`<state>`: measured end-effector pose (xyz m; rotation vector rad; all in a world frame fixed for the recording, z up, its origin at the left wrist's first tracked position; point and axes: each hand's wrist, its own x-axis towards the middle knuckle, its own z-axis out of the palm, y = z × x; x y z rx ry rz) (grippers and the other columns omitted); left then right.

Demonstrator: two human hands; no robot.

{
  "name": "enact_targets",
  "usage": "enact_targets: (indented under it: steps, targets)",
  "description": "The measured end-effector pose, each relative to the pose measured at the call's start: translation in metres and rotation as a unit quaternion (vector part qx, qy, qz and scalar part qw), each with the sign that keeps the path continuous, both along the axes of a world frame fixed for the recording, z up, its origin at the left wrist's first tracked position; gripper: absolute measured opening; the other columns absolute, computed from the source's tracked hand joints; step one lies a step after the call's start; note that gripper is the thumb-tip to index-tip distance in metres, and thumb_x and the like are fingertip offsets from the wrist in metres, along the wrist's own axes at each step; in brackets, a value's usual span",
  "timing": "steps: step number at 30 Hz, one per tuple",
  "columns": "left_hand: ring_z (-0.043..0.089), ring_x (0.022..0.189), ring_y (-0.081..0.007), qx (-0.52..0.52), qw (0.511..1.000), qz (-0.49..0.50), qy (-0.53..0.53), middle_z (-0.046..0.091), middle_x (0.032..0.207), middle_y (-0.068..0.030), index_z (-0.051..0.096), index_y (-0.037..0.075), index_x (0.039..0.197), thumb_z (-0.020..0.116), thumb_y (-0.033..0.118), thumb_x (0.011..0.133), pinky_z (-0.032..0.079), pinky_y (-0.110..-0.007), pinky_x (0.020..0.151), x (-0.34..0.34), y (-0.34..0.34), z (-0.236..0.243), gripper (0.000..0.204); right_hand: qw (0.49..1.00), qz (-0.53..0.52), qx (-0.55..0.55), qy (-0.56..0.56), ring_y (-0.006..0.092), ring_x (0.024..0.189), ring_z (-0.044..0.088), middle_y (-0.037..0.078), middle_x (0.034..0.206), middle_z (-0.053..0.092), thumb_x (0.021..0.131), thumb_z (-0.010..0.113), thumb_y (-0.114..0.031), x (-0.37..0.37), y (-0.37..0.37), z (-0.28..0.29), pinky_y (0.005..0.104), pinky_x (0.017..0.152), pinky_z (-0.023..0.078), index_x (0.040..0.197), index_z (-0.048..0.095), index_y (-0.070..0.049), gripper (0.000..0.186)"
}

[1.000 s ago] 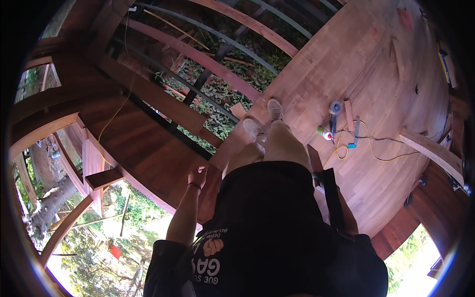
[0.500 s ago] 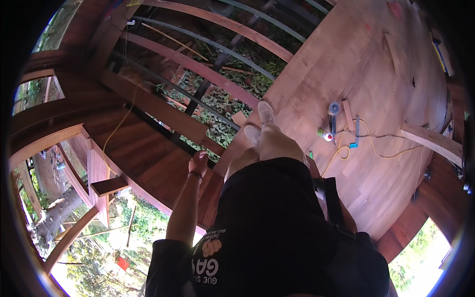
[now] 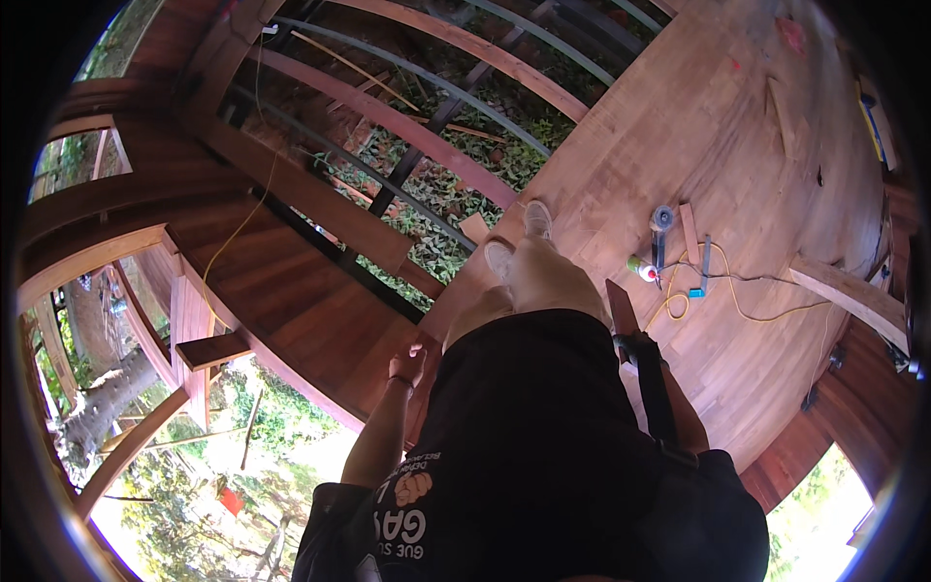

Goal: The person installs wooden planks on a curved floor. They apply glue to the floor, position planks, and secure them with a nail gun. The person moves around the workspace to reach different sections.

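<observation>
I stand on a curved wooden deck, and my black shirt fills the lower middle of the view. My left hand hangs by my thigh with its fingers curled; nothing shows in it. It is over the deck's edge board, next to the open joists. My right hand is hidden behind my torso and a black strap; only part of that forearm shows. A dark reddish wood piece sticks out by my right hip. Both my light shoes point at the deck's unfinished edge.
Bare joists and metal bars lie open ahead, with plants far below. On the deck to my right are a small power tool, a wood offcut, a blue-handled tool and a yellow cord. Trees show beyond the rail at the left.
My left hand rose a little, then dropped lower and to the right. The view has shifted slightly; my feet stay at the deck edge.
</observation>
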<state>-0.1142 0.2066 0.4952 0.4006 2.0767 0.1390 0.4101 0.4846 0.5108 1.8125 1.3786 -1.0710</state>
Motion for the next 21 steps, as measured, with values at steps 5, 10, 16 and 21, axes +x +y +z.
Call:
enact_targets:
  steps: [5,10,16,21]
  targets:
    - [0.069,0.116,-0.0308,0.039,0.999,-0.021,0.026,0.074,0.121,-0.0151,0.071,0.009,0.123,0.063,0.035,0.095,0.053,-0.043,0.101,-0.017,0.035,0.005,0.039,0.997,-0.055,-0.039,0.027,0.0272,0.108,0.07,0.018,0.113,0.072,0.081,0.075,-0.044,-0.001,0.004,-0.017,0.0402,0.094,0.053,0.118,0.073,-0.006,0.053]
    - [0.07,0.115,-0.0287,0.09,0.995,0.04,-0.003,0.073,0.121,-0.0163,0.07,0.006,0.123,0.064,0.029,0.095,0.054,-0.042,0.1,-0.025,0.077,0.01,0.037,0.997,-0.052,-0.028,0.046,0.0282,0.113,0.067,0.019,0.119,0.069,0.08,0.075,-0.035,0.006,-0.005,-0.041,0.0399,0.099,0.05,0.125,0.067,-0.005,0.055]
    - [0.07,0.115,-0.0302,0.176,0.984,0.035,-0.007,0.074,0.119,-0.0173,0.069,0.004,0.122,0.065,0.028,0.095,0.054,-0.039,0.098,-0.018,0.069,-0.003,0.036,0.994,-0.066,-0.002,0.084,0.0294,0.119,0.062,0.021,0.126,0.065,0.078,0.076,-0.024,0.017,-0.012,-0.071,0.0396,0.104,0.047,0.132,0.06,-0.003,0.06]
    - [0.067,0.118,-0.0342,0.114,0.991,-0.072,0.001,0.072,0.122,-0.018,0.071,0.007,0.12,0.063,0.036,0.095,0.053,-0.044,0.099,-0.045,0.06,-0.034,0.039,0.986,-0.101,0.061,0.118,0.0304,0.125,0.059,0.022,0.132,0.061,0.077,0.076,-0.014,0.028,-0.006,-0.099,0.0394,0.109,0.043,0.138,0.054,-0.002,0.067]
